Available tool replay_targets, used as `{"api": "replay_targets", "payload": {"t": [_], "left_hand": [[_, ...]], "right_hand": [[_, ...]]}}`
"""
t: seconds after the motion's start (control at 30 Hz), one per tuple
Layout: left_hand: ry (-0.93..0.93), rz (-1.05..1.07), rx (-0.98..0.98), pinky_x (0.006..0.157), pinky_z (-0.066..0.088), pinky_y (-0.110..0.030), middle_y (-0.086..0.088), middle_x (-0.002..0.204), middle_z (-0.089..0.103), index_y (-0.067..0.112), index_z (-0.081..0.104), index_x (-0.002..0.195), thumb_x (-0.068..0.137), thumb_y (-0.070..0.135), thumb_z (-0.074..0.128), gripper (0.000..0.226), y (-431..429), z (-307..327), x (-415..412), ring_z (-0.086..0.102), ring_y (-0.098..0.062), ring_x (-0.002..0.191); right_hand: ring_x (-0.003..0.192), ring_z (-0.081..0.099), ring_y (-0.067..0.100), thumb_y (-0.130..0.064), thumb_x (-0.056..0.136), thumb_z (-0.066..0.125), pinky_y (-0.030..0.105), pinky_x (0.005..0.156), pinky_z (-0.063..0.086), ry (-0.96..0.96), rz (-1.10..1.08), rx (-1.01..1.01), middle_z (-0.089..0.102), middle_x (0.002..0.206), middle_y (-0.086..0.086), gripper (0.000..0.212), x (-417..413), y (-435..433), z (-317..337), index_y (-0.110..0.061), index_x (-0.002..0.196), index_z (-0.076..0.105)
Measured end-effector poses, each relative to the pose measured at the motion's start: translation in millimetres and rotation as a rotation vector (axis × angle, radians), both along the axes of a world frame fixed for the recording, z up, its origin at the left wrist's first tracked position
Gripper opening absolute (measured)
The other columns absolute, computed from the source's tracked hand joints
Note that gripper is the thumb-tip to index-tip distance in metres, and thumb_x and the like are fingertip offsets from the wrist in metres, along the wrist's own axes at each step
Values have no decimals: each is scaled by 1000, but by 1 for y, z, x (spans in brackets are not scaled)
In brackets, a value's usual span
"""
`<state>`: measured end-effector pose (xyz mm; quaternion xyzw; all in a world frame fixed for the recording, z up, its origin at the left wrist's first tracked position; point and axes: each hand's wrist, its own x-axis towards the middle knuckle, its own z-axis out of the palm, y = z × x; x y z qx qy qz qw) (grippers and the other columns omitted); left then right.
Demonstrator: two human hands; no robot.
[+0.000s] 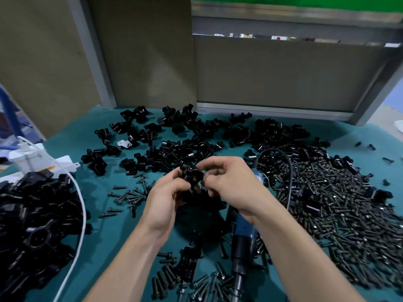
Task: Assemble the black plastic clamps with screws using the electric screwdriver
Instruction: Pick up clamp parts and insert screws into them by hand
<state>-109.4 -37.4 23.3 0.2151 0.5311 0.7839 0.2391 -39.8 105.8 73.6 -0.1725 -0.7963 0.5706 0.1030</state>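
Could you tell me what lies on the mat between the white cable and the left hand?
Head view: loose black screws scattered on the teal mat, between white cable and left hand.

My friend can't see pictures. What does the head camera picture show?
A left hand and right hand pinch a black plastic clamp over a teal table. A blue electric screwdriver lies under the right wrist, amid piled black screws.

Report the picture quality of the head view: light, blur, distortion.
Head view: even, soft light, with a soft shadow on the teal mat under the left hand and right hand; the held clamp and the pile of clamps at left merge into black with little detail; the shelf edge at top is smeared by blur; wide-angle bending tilts the grey post.
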Motion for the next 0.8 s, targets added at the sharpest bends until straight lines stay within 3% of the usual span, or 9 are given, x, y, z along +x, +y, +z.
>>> {"api": "replay_targets", "payload": {"t": [0.13,0.23,0.37,0.47,0.6,0.73,0.8], "left_hand": [[-13,9,-17,66,55,-25,-14,83,68,8,77,98,72,10,54,35,-1,-1,-2,65,-21,76],[-3,25,1,60,51,-22,-7,76,65,14,79,89,68,7,52,35,-1,1,0,60,-15,68],[-14,66,-2,59,44,-25,-13,87,58,-7,65,105,63,4,53,45,1,-1,1,54,-14,68],[-53,82,17,59,39,-27,-13,91,56,4,69,102,65,4,52,41,2,-1,4,51,-15,67],[-45,84,-4,62,36,-29,-12,89,57,9,69,100,66,5,53,38,1,0,5,50,-13,65],[111,171,-178,57,42,-27,2,72,60,22,65,79,71,16,59,11,4,-1,9,52,-11,63],[173,202,-241,59,45,-34,0,77,66,28,71,83,75,30,63,12,5,-3,10,57,-14,69]], "right_hand": [[63,69,12,-11,85,72,34,66,55,-23,95,129,77,85,-5,23,2,2,4,-29,98,76],[67,70,11,-11,88,78,33,70,59,10,90,126,77,89,-9,20,1,3,1,-28,98,78],[77,72,23,-1,88,76,54,84,61,22,97,56,79,92,3,22,-1,2,-3,-21,97,78],[73,70,27,5,84,76,59,84,61,33,116,40,78,86,9,27,-2,1,-4,-20,93,77],[82,76,28,2,80,80,54,85,62,34,86,100,79,83,-1,28,-3,2,-5,-24,90,76],[84,77,25,0,82,79,49,87,63,22,61,125,80,83,-5,29,-3,3,-9,-27,90,75],[83,77,22,1,83,78,48,86,63,34,31,135,79,82,-6,29,-3,3,-10,-27,92,75]]}}
